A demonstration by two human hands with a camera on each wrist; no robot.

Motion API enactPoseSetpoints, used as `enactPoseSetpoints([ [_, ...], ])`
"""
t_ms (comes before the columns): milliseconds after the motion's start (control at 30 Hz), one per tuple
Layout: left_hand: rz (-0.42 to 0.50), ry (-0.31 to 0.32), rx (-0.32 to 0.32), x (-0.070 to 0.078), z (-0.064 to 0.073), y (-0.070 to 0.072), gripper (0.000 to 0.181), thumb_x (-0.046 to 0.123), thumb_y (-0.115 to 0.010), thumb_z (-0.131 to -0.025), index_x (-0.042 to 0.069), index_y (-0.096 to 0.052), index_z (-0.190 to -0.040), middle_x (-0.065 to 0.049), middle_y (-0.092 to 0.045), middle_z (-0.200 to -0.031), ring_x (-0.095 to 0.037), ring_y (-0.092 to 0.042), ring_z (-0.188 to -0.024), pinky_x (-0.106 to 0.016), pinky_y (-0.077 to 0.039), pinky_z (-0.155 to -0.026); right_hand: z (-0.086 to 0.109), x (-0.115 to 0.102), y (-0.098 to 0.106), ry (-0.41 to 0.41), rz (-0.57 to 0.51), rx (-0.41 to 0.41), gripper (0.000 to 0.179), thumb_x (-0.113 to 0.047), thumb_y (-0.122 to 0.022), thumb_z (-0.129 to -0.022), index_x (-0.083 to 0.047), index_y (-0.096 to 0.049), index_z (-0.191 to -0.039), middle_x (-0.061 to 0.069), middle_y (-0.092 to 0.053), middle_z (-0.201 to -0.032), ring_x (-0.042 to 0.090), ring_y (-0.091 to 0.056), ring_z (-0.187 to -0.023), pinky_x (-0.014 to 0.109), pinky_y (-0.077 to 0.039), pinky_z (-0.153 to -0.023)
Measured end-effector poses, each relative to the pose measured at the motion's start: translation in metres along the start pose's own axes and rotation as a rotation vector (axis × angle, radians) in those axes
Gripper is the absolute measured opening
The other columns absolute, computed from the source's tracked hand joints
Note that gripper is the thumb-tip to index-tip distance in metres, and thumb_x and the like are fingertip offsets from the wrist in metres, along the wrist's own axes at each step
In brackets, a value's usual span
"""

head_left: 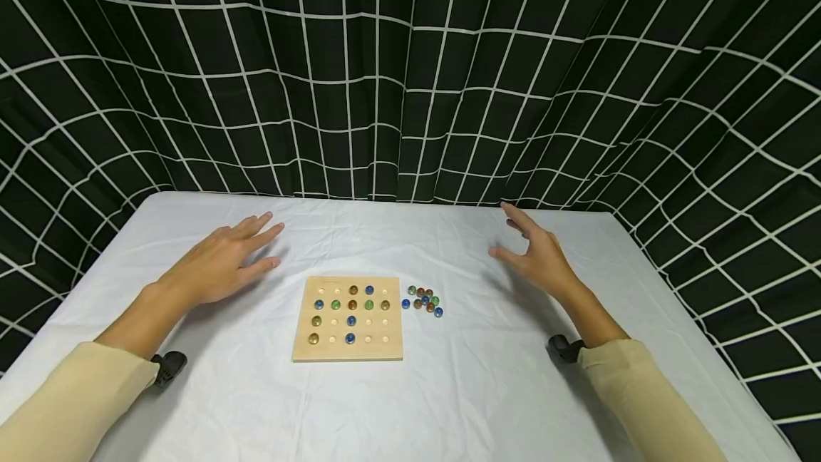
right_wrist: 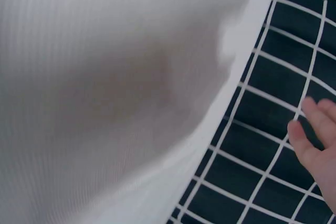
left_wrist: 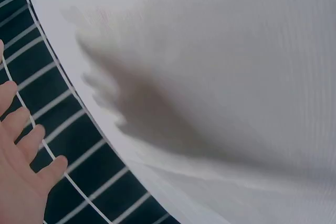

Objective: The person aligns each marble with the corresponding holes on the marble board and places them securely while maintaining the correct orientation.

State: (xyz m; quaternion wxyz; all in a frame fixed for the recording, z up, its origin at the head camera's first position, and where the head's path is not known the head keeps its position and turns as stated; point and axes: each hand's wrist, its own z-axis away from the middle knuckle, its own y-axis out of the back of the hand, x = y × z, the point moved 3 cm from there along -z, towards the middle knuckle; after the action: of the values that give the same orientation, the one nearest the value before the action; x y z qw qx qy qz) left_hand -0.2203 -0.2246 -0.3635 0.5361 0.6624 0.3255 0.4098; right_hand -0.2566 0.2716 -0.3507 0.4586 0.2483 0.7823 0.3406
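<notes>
Left hand (head_left: 214, 262), fingers spread, and right hand (head_left: 540, 257), thumb apart, other fingers partly hidden, flank a wooden board (head_left: 372, 352) holding marbles (head_left: 353, 304).

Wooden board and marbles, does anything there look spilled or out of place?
Nothing looks clearly wrong. Some loose marbles lie on the white cloth right of the wooden board, but they're bunched together, so they seem set aside rather than spilled.

A smooth, matt wooden board (head_left: 346, 353) held glossy, glass-like marbles (head_left: 353, 305); just right of the board lay equally shiny loose marbles (head_left: 425, 301). Beneath the board, the worktop (head_left: 462, 391) showed matt, creased cloth; behind it hung a matt fabric curtain (head_left: 430, 55).
</notes>
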Motion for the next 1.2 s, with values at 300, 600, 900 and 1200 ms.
enactPoseSetpoints([
  [300, 0.041, -0.097, -0.022, 0.023, 0.005, -0.011, 0.069, 0.058, -0.044, -0.101, 0.014, -0.041, -0.153, -0.011, -0.031, -0.16, -0.037, -0.03, -0.146, -0.062, -0.028, -0.111, 0.0, -0.009, -0.016, -0.074, -0.331, -0.058, 0.071, -0.007, -0.08, -0.084, -0.006, -0.047, -0.147, 0.02, -0.059, -0.136, 0.034, -0.058, -0.125, 0.054, -0.043, -0.104],
  [600, 0.049, -0.129, -0.091, 0.039, 0.011, -0.019, 0.071, 0.062, -0.048, -0.097, 0.015, -0.044, -0.152, -0.008, -0.035, -0.159, -0.037, -0.03, -0.145, -0.064, -0.029, -0.111, 0.002, -0.015, -0.031, -0.194, -0.439, -0.107, 0.058, -0.003, -0.079, -0.084, -0.001, -0.056, -0.138, 0.027, -0.063, -0.126, 0.035, -0.064, -0.115, 0.022, -0.055, -0.086],
  [900, 0.061, -0.148, -0.114, 0.046, 0.016, -0.028, 0.073, 0.066, -0.051, -0.094, 0.018, -0.048, -0.149, -0.005, -0.04, -0.156, -0.036, -0.032, -0.145, -0.068, -0.023, -0.111, 0.005, -0.027, -0.049, -0.214, -0.492, -0.257, 0.059, -0.004, -0.077, -0.085, 0.007, -0.053, -0.138, 0.026, -0.063, -0.127, 0.037, -0.064, -0.115, 0.026, -0.056, -0.087],
  [1200, 0.056, -0.166, -0.127, 0.047, 0.019, -0.034, 0.079, 0.069, -0.053, -0.091, 0.016, -0.048, -0.15, -0.004, -0.042, -0.155, -0.035, -0.036, -0.143, -0.067, -0.026, -0.111, 0.006, -0.036, -0.059, -0.206, -0.454, -0.328, 0.051, -0.004, -0.078, -0.085, 0.007, -0.059, -0.131, 0.022, -0.071, -0.113, 0.032, -0.069, -0.105, 0.022, -0.054, -0.081],
])
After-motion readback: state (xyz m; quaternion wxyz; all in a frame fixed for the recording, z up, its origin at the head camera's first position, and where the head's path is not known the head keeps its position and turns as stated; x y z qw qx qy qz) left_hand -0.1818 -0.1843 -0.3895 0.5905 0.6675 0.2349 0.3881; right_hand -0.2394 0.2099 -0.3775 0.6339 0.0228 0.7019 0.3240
